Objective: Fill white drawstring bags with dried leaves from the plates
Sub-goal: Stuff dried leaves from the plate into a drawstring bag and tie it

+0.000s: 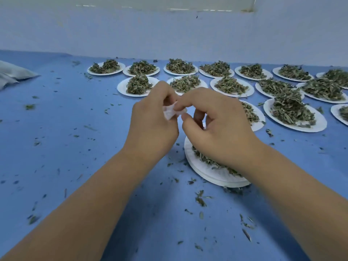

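In the middle of the frame the left hand (pixel 152 119) and the right hand (pixel 218 127) meet above the blue surface (pixel 75 147), and between them sits a small white cloth bag (pixel 169 113), crumpled and mostly hidden by the fingers. The left hand's fingers curl round the bag's left side, while the right hand pinches its right edge between thumb and forefinger, the other fingers loosely bent. Whether the bag's mouth is open cannot be told. Just below the right hand, lower centre-right, a stack of round white paper plates (pixel 216 175) lies on the surface with a thin layer of dried green leaves (pixel 204 159) on top, partly covered by the right wrist. Across the upper centre and right of the frame, more white paper plates (pixel 121 87) stand in rows, each heaped with leaves. Loose leaf crumbs (pixel 200 201) are scattered over the surface. At the upper left edge lie pale grey cloth bundles (pixel 15 72), and a white wall (pixel 169 34) rises behind the plates.
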`<state>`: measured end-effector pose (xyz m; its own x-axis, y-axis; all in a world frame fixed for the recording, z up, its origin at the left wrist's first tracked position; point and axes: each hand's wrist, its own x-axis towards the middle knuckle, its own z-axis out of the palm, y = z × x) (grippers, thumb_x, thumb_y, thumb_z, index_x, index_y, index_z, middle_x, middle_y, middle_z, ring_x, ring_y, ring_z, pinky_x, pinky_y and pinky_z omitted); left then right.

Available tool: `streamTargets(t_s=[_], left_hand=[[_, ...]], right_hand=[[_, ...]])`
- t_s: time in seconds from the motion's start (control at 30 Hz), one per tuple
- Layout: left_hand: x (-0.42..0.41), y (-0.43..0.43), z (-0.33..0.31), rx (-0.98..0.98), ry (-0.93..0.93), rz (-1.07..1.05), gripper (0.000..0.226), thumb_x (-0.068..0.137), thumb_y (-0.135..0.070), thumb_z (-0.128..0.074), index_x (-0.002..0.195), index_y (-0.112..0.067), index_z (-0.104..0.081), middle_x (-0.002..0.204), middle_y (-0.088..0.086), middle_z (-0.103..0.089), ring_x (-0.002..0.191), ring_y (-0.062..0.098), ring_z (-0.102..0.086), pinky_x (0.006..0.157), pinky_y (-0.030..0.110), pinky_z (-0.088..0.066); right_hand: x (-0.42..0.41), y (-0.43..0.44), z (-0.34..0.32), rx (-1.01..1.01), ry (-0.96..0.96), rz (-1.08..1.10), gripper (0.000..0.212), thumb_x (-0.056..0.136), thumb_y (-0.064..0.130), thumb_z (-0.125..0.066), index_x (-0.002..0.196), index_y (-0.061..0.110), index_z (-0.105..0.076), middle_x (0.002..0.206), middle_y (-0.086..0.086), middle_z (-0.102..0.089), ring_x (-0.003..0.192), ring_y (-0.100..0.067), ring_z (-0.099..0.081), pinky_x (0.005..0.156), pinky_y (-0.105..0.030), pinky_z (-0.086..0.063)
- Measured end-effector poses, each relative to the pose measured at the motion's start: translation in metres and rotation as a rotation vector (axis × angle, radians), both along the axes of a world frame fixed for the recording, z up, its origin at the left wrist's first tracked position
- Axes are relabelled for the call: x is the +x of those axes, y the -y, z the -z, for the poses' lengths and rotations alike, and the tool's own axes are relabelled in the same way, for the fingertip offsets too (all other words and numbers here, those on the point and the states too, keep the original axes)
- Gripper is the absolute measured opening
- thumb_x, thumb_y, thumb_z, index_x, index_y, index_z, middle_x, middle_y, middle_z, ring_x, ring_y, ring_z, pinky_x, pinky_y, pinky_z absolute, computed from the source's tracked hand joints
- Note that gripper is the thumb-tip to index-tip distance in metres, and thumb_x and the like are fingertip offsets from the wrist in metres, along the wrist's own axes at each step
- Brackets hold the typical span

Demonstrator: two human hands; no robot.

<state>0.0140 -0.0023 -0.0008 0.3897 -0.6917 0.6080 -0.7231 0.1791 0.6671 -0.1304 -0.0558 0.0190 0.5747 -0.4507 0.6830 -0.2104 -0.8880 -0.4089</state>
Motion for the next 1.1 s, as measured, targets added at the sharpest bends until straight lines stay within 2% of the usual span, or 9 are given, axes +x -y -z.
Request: streamTargets(t_s=[0.13,0.23,0.4,0.5,0.6,0.77,0.87,1.0,1.1], left_hand=[[-0.004,-0.002,0.001,0.013,-0.040,0.111,0.061,0.086,0.000,-0.067,0.131,-0.037,-0.048,0.102,-0.020,-0.066,0.093,-0.008,-0.063,0.069,0.003,-0.043],[-0.005,-0.003,0.003,0.005,-0.038,0.143,0.075,0.080,-0.004,-0.068,0.142,-0.036,-0.040,0.106,-0.020,-0.066,0.092,-0.004,-0.066,0.072,0.008,-0.048],[-0.001,-0.004,0.005,0.019,0.009,0.178,0.088,0.073,0.001,-0.066,0.146,-0.036,-0.035,0.104,-0.019,-0.066,0.097,-0.004,-0.066,0.078,0.006,-0.048],[-0.003,-0.005,0.002,0.024,0.014,0.183,0.083,0.078,-0.008,-0.067,0.146,-0.040,-0.033,0.103,-0.024,-0.068,0.100,-0.005,-0.064,0.080,0.008,-0.048],[-0.001,-0.006,0.001,0.108,0.035,0.120,0.079,0.078,-0.022,-0.067,0.137,-0.057,-0.029,0.096,-0.037,-0.060,0.093,-0.003,-0.059,0.094,0.031,-0.048],[0.011,-0.002,0.005,0.162,0.023,0.025,0.042,0.081,-0.023,-0.065,0.110,-0.048,-0.049,0.097,-0.028,-0.056,0.081,0.000,-0.056,0.053,0.011,-0.040],[0.011,-0.002,0.003,0.122,0.083,-0.049,0.036,0.075,-0.026,-0.059,0.104,-0.044,-0.046,0.090,-0.018,-0.059,0.082,0.004,-0.055,0.053,0.018,-0.043],[0.013,-0.002,0.002,0.088,0.162,-0.072,0.037,0.075,-0.025,-0.059,0.103,-0.044,-0.045,0.084,-0.016,-0.058,0.082,0.004,-0.054,0.057,0.027,-0.047],[0.014,0.000,0.005,0.107,0.185,-0.083,0.026,0.076,-0.028,-0.055,0.092,-0.046,-0.045,0.077,-0.016,-0.055,0.076,0.002,-0.054,0.052,0.023,-0.038]], right_hand=[[-0.004,0.001,-0.001,-0.105,0.006,0.011,0.024,0.085,0.008,-0.063,0.102,0.022,-0.072,0.096,0.011,-0.067,0.063,-0.009,-0.050,0.062,-0.025,-0.045],[-0.009,0.004,0.000,-0.051,-0.065,-0.016,0.015,0.086,0.018,-0.065,0.097,0.023,-0.073,0.076,0.019,-0.059,0.060,-0.011,-0.058,0.061,-0.035,-0.051],[-0.012,0.008,0.000,0.067,-0.170,-0.085,0.036,0.089,0.029,-0.066,0.124,0.037,-0.062,0.097,0.025,-0.066,0.065,-0.009,-0.066,0.063,-0.018,-0.048],[-0.014,0.014,-0.003,0.150,-0.098,-0.104,0.020,0.090,0.023,-0.072,0.107,0.032,-0.068,0.098,0.022,-0.069,0.073,-0.012,-0.066,0.064,-0.012,-0.044],[-0.016,0.017,-0.008,0.244,0.084,-0.130,0.023,0.088,0.014,-0.074,0.101,0.032,-0.070,0.093,0.021,-0.069,0.071,-0.017,-0.064,0.060,-0.019,-0.045],[-0.021,0.017,-0.011,0.147,0.096,-0.084,0.025,0.088,0.014,-0.075,0.105,0.032,-0.070,0.098,0.025,-0.066,0.068,-0.013,-0.063,0.060,-0.012,-0.041],[-0.019,0.015,-0.006,0.028,0.028,-0.031,0.019,0.087,0.015,-0.076,0.103,0.023,-0.070,0.106,0.017,-0.063,0.068,-0.016,-0.062,0.067,-0.007,-0.037],[-0.017,0.014,-0.002,0.097,0.038,-0.015,0.016,0.088,0.016,-0.076,0.101,0.022,-0.071,0.104,0.015,-0.066,0.071,-0.017,-0.063,0.066,-0.007,-0.037],[-0.018,0.015,-0.002,0.176,0.063,-0.029,0.015,0.087,0.018,-0.077,0.099,0.025,-0.074,0.100,0.017,-0.067,0.073,-0.015,-0.064,0.067,-0.007,-0.038]])
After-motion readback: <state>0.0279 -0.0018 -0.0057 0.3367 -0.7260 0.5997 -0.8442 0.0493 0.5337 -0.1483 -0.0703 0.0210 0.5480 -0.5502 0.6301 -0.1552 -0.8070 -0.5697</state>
